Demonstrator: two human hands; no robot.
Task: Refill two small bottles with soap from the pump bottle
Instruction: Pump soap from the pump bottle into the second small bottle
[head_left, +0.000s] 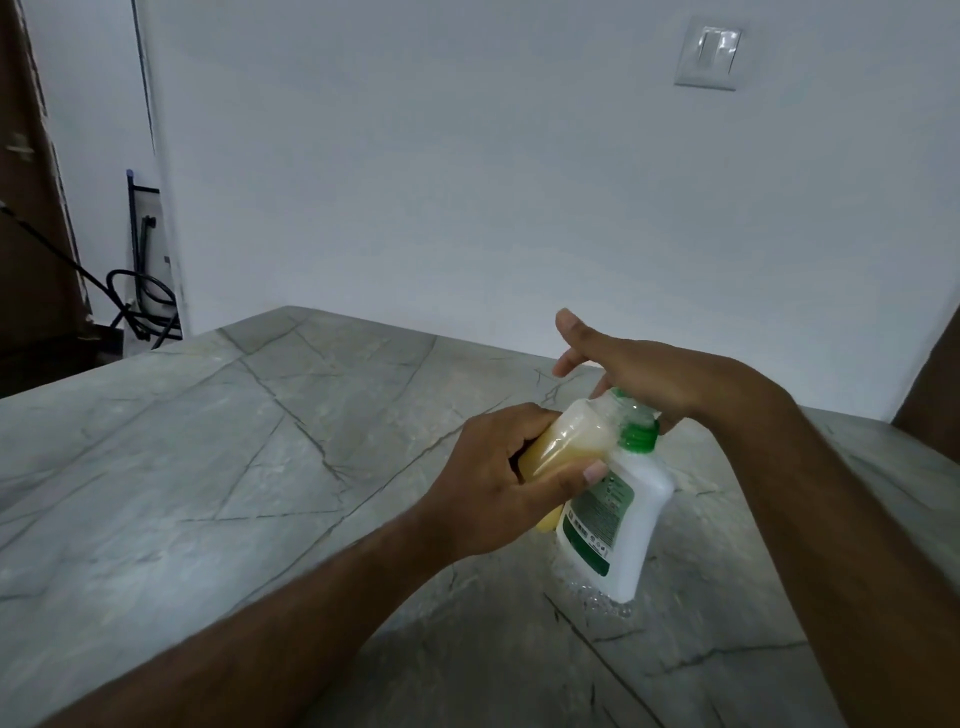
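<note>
Pump bottle (618, 525) on grey veined stone counter (260, 467), white wall (467, 182) behind

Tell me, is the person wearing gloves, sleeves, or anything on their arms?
No. The left hand and right hand are both bare, with no gloves. Both forearms are uncovered as far as the picture shows, so no sleeves appear. No watch, bracelet or ring is visible.
</note>
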